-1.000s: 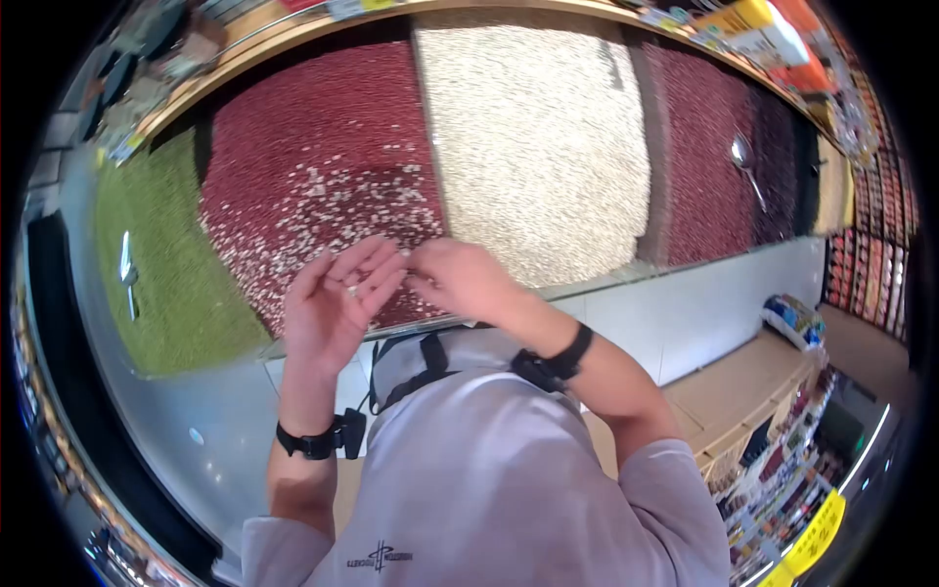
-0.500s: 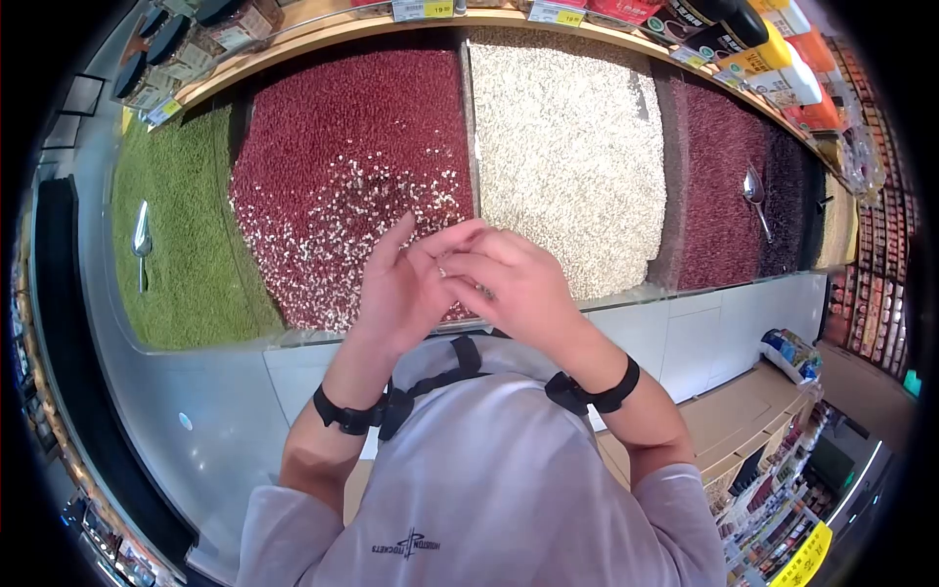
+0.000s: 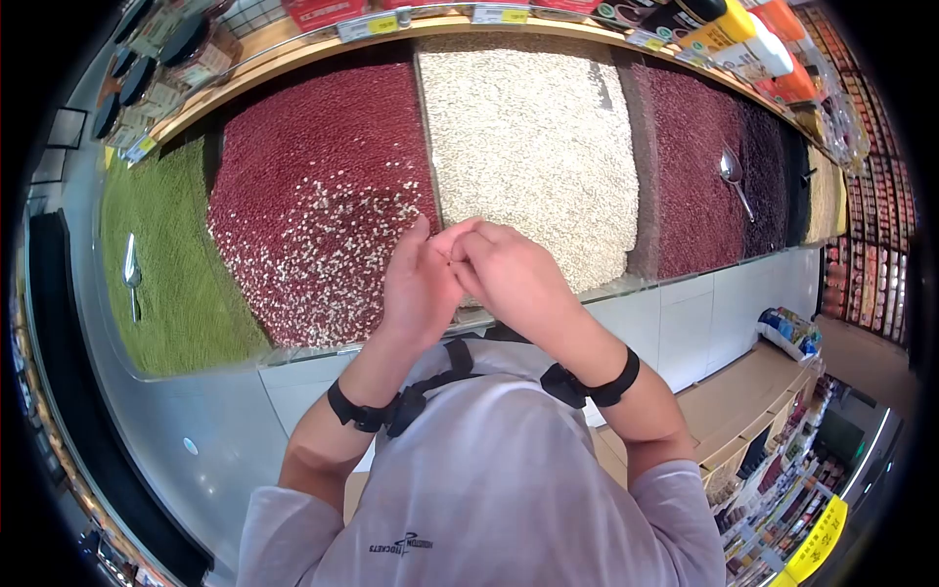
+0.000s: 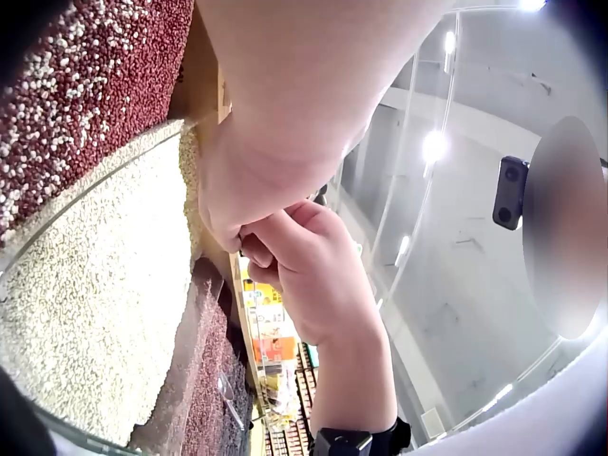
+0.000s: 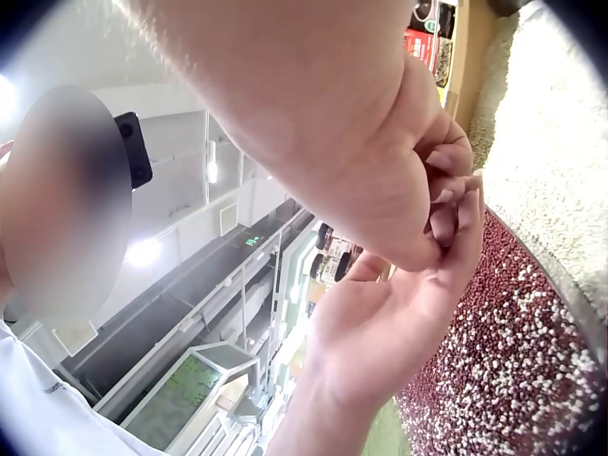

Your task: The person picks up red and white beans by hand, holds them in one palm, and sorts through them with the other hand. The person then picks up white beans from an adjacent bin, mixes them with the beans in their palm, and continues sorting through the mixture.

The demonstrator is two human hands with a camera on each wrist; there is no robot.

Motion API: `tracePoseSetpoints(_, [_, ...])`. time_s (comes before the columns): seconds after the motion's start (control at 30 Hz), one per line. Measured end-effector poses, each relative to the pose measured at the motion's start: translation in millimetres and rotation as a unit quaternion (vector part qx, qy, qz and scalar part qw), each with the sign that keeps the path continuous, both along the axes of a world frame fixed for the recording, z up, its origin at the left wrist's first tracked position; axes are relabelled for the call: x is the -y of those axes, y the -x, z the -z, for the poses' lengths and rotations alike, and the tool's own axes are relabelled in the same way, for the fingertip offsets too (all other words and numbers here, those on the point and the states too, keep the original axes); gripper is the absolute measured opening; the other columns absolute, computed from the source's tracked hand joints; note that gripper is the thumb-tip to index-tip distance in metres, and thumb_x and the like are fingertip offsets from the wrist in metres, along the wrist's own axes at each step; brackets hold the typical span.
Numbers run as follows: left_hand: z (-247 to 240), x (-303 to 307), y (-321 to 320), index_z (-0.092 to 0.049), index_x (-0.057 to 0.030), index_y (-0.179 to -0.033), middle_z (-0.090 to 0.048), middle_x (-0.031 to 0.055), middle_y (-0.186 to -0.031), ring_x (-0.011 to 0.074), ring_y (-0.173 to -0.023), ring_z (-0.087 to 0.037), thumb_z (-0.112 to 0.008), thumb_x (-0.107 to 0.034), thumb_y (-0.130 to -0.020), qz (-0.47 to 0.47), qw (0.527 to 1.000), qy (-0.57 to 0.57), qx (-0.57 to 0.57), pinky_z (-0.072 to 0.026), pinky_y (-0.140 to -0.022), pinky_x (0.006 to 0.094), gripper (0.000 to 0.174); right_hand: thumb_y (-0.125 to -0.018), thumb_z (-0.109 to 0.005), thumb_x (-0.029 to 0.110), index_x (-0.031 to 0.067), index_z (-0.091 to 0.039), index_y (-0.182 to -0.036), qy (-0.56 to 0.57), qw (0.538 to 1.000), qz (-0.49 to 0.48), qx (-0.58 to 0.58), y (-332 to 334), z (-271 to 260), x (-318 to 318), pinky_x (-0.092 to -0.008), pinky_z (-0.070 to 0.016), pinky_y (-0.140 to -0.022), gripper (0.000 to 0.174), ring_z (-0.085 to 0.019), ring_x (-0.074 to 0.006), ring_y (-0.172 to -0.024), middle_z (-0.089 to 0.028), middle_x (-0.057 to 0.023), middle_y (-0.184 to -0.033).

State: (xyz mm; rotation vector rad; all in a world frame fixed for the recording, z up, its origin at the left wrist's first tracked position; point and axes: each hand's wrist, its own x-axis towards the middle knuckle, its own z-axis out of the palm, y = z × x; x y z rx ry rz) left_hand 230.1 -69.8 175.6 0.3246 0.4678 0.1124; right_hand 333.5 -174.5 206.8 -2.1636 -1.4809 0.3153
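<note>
In the head view, my left hand (image 3: 419, 292) is held palm up, thumb raised, over the front edge of the bins. My right hand (image 3: 514, 272) bends over it from the right, its curled fingers at the left hand's fingers. The right wrist view shows the left hand (image 5: 380, 323) spread beneath, relaxed, with the right fingertips (image 5: 446, 160) meeting its fingers. I cannot tell what lies between the right fingertips. Below and to the left is a bin of red beans (image 3: 313, 108) with pale grains (image 3: 323, 220) scattered across its front; a bin of white grains (image 3: 533, 137) adjoins it.
A metal scoop (image 3: 131, 269) lies on the green beans (image 3: 181, 303) at left. Another scoop (image 3: 734, 174) rests on dark red grains (image 3: 690, 215) at right. Jars (image 3: 152, 86) and bottles (image 3: 753, 51) line the shelf behind. A transparent rim (image 3: 313, 354) edges the bins in front.
A second ago the left palm was turned up with pale grains showing in it, right fingers beside it. Now both hands are farther right, and the right fingers overlap the left hand.
</note>
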Motion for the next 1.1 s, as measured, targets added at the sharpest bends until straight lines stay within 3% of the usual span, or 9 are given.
tracePoseSetpoints(0.27, [0.6,22.7,-29.9,-0.049,0.0083,-0.138,-0.059,0.0194,-0.136,0.0264,-0.126,-0.055,-0.029,-0.048,-0.104,0.019,0.999,-0.039,-0.003,-0.0371,-0.111,0.0395,0.069,-0.082,-0.065,0.013,0.0016,-0.064,-0.085,-0.006,0.997,0.065,0.038,-11.1,9.6,15.7,-0.0408,-0.0563,-0.069,0.011,-0.066,-0.0329,-0.080,-0.064,-0.0153,-0.085])
tracePoseSetpoints(0.33, [-1.8,26.8,-34.7,-0.051,0.0089,-0.136,-0.063,0.0165,-0.125,0.0235,-0.118,-0.058,-0.027,-0.049,-0.105,0.007,0.999,-0.037,-0.030,-0.0405,-0.106,0.0373,0.070,-0.082,-0.064,0.013,0.0013,-0.064,-0.085,-0.012,0.996,0.077,0.038,-17.6,10.4,21.8,-0.0406,-0.0564,-0.069,0.011,-0.067,-0.0334,-0.078,-0.064,-0.0157,-0.084])
tracePoseSetpoints(0.47, [-2.7,31.0,-43.4,-0.052,0.0086,-0.135,-0.062,0.0173,-0.126,0.0243,-0.118,-0.057,-0.028,-0.049,-0.105,0.016,0.999,-0.012,-0.034,-0.0406,-0.106,0.0376,0.070,-0.080,-0.067,0.012,0.0021,-0.065,-0.086,-0.045,0.997,0.066,-0.010,-29.1,4.1,32.2,-0.0407,-0.0566,-0.066,0.012,-0.067,-0.0336,-0.073,-0.064,-0.0160,-0.080])
tracePoseSetpoints(0.73, [-7.3,31.6,-59.0,-0.048,0.0159,-0.132,-0.055,0.0271,-0.132,0.0329,-0.129,-0.051,-0.033,-0.043,-0.105,-0.016,0.999,0.019,-0.046,-0.0385,-0.114,0.0429,0.067,-0.079,-0.073,0.012,0.0044,-0.067,-0.086,-0.049,0.993,0.088,-0.065,-54.0,-7.1,70.5,-0.0386,-0.0561,-0.066,0.012,-0.069,-0.0290,-0.071,-0.066,-0.0116,-0.078])
tracePoseSetpoints(0.8, [-5.2,27.7,-59.9,-0.047,0.0167,-0.133,-0.053,0.0292,-0.134,0.0356,-0.130,-0.051,-0.032,-0.043,-0.105,-0.014,0.999,0.004,-0.039,-0.0381,-0.115,0.0438,0.068,-0.081,-0.071,0.013,0.0030,-0.067,-0.086,-0.034,0.988,0.143,-0.040,-65.7,-8.0,85.2,-0.0418,-0.0563,-0.068,0.012,-0.068,-0.0331,-0.073,-0.066,-0.0161,-0.082])
tracePoseSetpoints(0.9, [-6.6,26.7,-60.5,-0.046,0.0176,-0.134,-0.051,0.0316,-0.136,0.0386,-0.132,-0.050,-0.031,-0.043,-0.105,-0.013,0.999,-0.013,-0.038,-0.0378,-0.117,0.0450,0.069,-0.082,-0.071,0.012,0.0039,-0.068,-0.088,-0.011,0.973,0.230,0.028,-91.4,0.9,100.8,-0.0406,-0.0559,-0.071,0.011,-0.068,-0.0315,-0.076,-0.066,-0.0152,-0.083])
tracePoseSetpoints(0.97, [-7.3,27.8,-63.7,-0.046,0.0177,-0.134,-0.051,0.0318,-0.136,0.0390,-0.133,-0.049,-0.031,-0.043,-0.105,-0.010,0.999,-0.018,-0.043,-0.0378,-0.117,0.0451,0.069,-0.083,-0.071,0.010,0.0052,-0.069,-0.091,-0.021,0.971,0.236,0.019,-90.5,4.0,101.0,-0.0399,-0.0556,-0.073,0.010,-0.067,-0.0302,-0.080,-0.066,-0.0134,-0.086])
tracePoseSetpoints(1.03, [-7.0,29.3,-65.6,-0.046,0.0168,-0.134,-0.051,0.0306,-0.138,0.0366,-0.132,-0.050,-0.031,-0.043,-0.105,-0.010,0.999,-0.015,-0.046,-0.0388,-0.115,0.0439,0.068,-0.082,-0.074,0.010,0.0075,-0.070,-0.094,-0.125,0.975,0.180,-0.028,-78.3,8.6,89.2,-0.0363,-0.0547,-0.068,0.014,-0.067,-0.0265,-0.076,-0.066,-0.0096,-0.084])
tracePoseSetpoints(1.1, [-5.9,30.7,-65.8,-0.047,0.0160,-0.135,-0.051,0.0297,-0.138,0.0351,-0.131,-0.051,-0.031,-0.044,-0.105,-0.005,0.999,-0.023,-0.047,-0.0379,-0.115,0.0434,0.069,-0.081,-0.075,0.009,0.0082,-0.070,-0.093,-0.156,0.976,0.150,-0.023,-63.7,11.5,74.8,-0.0360,-0.0548,-0.066,0.013,-0.067,-0.0259,-0.074,-0.066,-0.0090,-0.083])
